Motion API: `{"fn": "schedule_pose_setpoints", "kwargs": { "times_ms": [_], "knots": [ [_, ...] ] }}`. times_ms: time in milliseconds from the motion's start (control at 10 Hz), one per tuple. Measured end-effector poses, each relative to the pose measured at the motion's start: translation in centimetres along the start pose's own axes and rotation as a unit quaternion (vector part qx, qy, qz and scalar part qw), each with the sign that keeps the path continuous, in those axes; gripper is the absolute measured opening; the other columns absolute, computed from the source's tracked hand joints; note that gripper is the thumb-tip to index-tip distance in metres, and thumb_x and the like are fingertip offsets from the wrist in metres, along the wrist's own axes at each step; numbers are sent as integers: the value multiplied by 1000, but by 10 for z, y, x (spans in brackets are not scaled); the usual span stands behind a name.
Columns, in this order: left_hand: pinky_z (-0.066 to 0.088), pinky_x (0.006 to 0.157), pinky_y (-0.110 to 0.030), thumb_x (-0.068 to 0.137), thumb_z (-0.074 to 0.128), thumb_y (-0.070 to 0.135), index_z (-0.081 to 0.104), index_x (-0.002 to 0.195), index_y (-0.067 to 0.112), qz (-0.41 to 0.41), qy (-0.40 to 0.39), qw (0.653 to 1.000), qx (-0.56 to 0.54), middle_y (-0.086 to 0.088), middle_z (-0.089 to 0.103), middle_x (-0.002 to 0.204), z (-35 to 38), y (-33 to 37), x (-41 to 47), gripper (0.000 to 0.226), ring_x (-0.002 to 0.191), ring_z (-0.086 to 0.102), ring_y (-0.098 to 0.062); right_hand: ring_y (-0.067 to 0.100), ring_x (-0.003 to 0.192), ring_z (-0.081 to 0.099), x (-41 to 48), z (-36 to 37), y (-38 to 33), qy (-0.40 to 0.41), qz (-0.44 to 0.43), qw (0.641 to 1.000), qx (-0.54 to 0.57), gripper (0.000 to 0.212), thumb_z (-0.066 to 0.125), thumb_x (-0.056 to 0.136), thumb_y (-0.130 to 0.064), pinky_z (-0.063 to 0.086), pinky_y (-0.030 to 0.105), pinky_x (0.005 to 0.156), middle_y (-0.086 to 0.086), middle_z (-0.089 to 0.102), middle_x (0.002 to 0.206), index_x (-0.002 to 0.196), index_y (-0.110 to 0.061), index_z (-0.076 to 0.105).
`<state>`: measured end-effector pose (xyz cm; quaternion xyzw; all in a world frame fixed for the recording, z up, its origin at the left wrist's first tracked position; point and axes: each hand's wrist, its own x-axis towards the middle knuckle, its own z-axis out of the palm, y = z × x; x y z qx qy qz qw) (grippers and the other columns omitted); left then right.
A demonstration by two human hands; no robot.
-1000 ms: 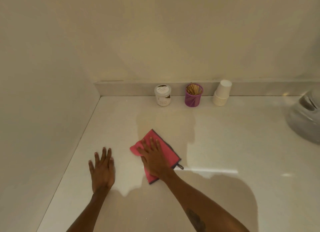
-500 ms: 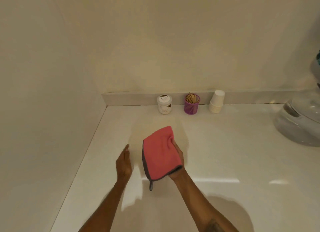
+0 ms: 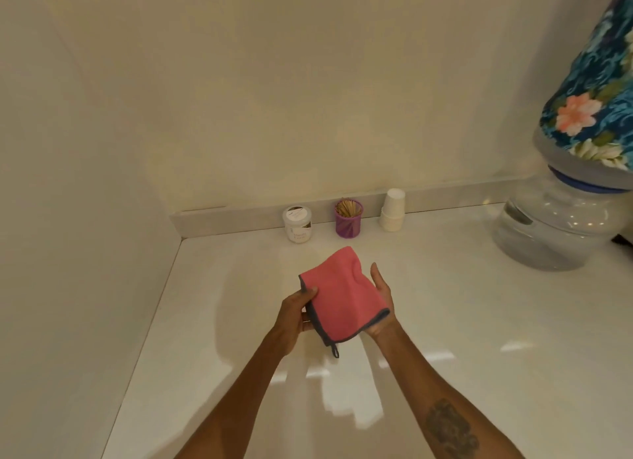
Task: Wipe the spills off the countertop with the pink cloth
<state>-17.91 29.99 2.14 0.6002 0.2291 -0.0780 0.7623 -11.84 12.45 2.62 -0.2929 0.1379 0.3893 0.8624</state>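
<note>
The pink cloth (image 3: 342,296), edged in grey with a small hanging loop at its lower corner, is held up above the white countertop (image 3: 462,321). My right hand (image 3: 382,304) supports it from beneath on the right side, palm up. My left hand (image 3: 296,316) pinches the cloth's left grey edge with thumb on top. The cloth lies folded and drapes over my right palm. I cannot make out any spill on the glossy counter surface.
Against the back wall stand a white lidded jar (image 3: 297,224), a purple cup of toothpicks (image 3: 348,218) and stacked white paper cups (image 3: 392,210). A large water bottle with a floral cover (image 3: 561,218) occupies the right. A wall bounds the counter's left edge.
The cloth has been lifted off the counter by my right hand. My left hand left the countertop, rose and took hold of the cloth's left edge. The view tilted upward.
</note>
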Motion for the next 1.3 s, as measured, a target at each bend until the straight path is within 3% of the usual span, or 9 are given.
{"fn": "schedule_pose_setpoints", "kwargs": {
  "times_ms": [100,200,400,500,700,900,1000,1100,1300],
  "knots": [
    [63,74,-41,92,66,39,62,131,16,3,-1,1000,9,-7,73,117,18,5,9,45,103,72,-32,41,110,69,-10,-11,-31,11,-6,997,-72,65,58,92,-60,52,57,102,20,68,130,131,-9,70],
    [63,75,-42,91,68,38,65,125,19,-4,-8,1000,22,-7,74,114,57,11,26,39,103,71,-31,41,125,60,-27,-37,-83,55,-20,979,-195,52,66,95,-30,44,56,113,21,63,138,142,-9,59],
    [56,96,-58,96,58,17,63,128,11,-34,-61,993,92,-17,69,117,146,6,60,32,112,67,-45,39,122,61,-47,-96,-161,157,-54,930,-327,50,58,95,0,53,50,103,20,63,137,144,-7,53],
    [59,92,-55,96,54,10,62,130,10,-31,-74,990,118,-19,70,118,188,3,75,35,108,69,-42,39,121,61,-51,-119,-190,216,-82,901,-368,49,56,95,-1,52,50,103,17,63,134,143,-8,53],
    [61,62,-29,96,56,9,63,127,17,-22,-85,989,122,-7,72,106,282,-1,115,33,94,71,-27,37,117,61,-56,-169,-263,306,-118,850,-413,49,57,94,-5,52,49,102,14,62,134,142,-13,55],
    [57,85,-40,96,61,9,58,133,16,-42,-81,990,112,-14,64,130,339,-5,156,37,116,63,-34,32,131,54,-57,-199,-316,344,-147,824,-425,55,51,101,-18,47,45,110,9,47,154,155,-20,40],
    [42,114,-45,98,59,15,42,150,11,-10,-31,981,193,-13,47,153,345,-13,163,54,138,48,-32,28,143,45,-60,-209,-314,356,-187,792,-460,56,48,105,-31,40,43,117,7,40,161,158,-18,34],
    [32,122,-42,101,54,16,35,155,10,42,16,956,290,-10,42,158,341,-11,158,57,145,41,-28,29,144,45,-59,-207,-305,346,-206,771,-494,54,47,107,-31,39,41,116,9,42,160,157,-16,36],
    [10,127,-43,105,43,32,22,159,15,160,46,805,569,-7,20,169,306,-12,148,61,158,9,-28,30,135,52,-44,-175,-270,321,-223,685,-615,52,46,106,-36,44,44,112,10,49,154,152,-13,42]
  ]
}}
